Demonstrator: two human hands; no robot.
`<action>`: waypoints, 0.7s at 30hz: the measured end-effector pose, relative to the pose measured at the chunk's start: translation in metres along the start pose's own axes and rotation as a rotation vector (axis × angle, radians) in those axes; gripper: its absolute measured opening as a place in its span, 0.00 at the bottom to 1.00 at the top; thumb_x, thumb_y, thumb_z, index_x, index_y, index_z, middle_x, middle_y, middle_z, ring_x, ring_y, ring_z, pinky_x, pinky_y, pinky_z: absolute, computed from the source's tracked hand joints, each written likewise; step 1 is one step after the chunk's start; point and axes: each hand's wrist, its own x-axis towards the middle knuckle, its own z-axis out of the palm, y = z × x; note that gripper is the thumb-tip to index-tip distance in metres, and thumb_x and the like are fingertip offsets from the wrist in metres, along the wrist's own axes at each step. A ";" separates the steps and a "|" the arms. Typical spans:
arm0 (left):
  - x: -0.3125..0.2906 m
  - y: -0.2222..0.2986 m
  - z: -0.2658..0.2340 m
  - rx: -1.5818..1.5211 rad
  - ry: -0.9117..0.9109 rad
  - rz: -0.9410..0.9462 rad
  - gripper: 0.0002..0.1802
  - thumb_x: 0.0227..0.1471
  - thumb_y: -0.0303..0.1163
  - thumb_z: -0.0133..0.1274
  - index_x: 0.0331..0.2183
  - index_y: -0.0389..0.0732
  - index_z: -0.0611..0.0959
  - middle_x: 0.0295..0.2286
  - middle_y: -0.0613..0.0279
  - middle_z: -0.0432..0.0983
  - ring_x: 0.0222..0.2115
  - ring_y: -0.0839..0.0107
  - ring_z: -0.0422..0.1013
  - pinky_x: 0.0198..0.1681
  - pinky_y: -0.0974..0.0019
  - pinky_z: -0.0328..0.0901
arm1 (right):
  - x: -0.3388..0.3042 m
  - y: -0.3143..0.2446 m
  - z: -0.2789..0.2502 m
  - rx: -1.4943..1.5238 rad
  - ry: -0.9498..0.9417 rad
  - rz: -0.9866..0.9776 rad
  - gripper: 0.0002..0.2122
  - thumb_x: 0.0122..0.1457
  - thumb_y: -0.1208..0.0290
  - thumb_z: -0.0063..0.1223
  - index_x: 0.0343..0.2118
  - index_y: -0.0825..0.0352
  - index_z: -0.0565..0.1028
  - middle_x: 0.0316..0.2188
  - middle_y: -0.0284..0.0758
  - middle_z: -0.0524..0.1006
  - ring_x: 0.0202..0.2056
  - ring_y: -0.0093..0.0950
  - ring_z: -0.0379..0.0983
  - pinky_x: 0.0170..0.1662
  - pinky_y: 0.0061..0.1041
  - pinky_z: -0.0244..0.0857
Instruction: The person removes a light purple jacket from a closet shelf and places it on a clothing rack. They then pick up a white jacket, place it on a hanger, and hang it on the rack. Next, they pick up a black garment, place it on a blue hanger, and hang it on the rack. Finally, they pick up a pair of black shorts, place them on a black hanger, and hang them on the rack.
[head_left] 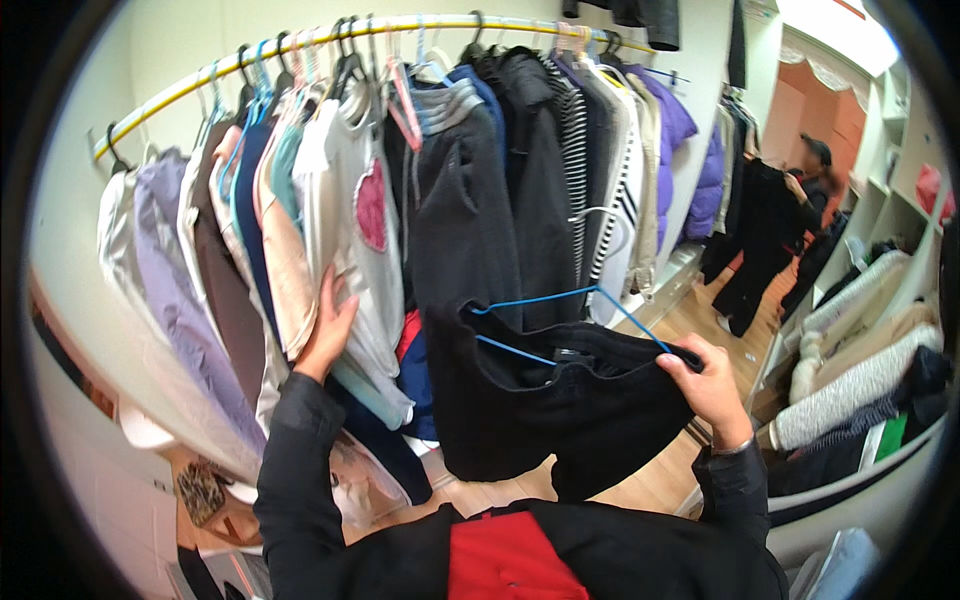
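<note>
outward, right hand [712,385] raised, pinching black garment [530,425]; left hand [325,332] upright, spread against clothes [375,310]

The person wears a black jacket [400,545] with long sleeves. The left sleeve [298,465] is plain black, faintly sheened and creased, and ends at the wrist. The right sleeve [735,490] matches it, wrinkled near the cuff [727,458]; a thin band-like line shows at that wrist, too small to make out. Between the jacket's front edges sits a bright red top [510,560], narrower above and wider below, with a tiny mark low down. Left hand [330,325] and right hand [708,385] are ungloved.
</note>
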 end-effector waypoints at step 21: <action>-0.138 0.087 0.010 -0.477 -0.549 -0.360 0.47 0.60 0.68 0.26 0.56 0.34 0.71 0.49 0.56 0.72 0.53 0.67 0.65 0.61 0.65 0.54 | -0.004 0.001 0.033 0.208 -0.217 -0.260 0.08 0.53 0.66 0.64 0.30 0.64 0.78 0.19 0.37 0.75 0.20 0.33 0.72 0.25 0.26 0.63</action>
